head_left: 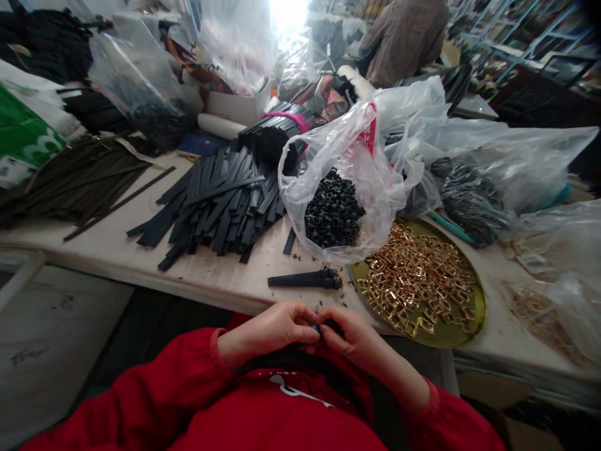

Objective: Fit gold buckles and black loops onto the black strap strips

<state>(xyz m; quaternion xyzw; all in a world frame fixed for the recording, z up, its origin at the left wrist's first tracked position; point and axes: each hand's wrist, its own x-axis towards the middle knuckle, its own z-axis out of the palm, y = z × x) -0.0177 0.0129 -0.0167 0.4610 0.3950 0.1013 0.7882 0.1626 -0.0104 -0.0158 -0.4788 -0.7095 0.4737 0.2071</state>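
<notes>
My left hand (291,329) and my right hand (345,332) meet in front of my body at the table's edge, fingers closed. Between the fingertips is a black strap (317,328), mostly hidden by the fingers. Just beyond my hands, a small stack of finished-looking black straps (303,279) lies on the table, with loops and a bit of gold at its right end. A pile of loose black straps (220,200) spreads to the left. An open plastic bag (293,188) holds many small black loops (333,213). Gold buckles (417,275) fill a round tray (479,313) on the right.
Dark brown strips (84,181) lie at the left of the table (188,279). Behind stand clear bags (136,75), a white box (237,105) and a bundle with a pink band (286,117). More plastic bags (507,150) crowd the right. Another person (406,41) is at the back.
</notes>
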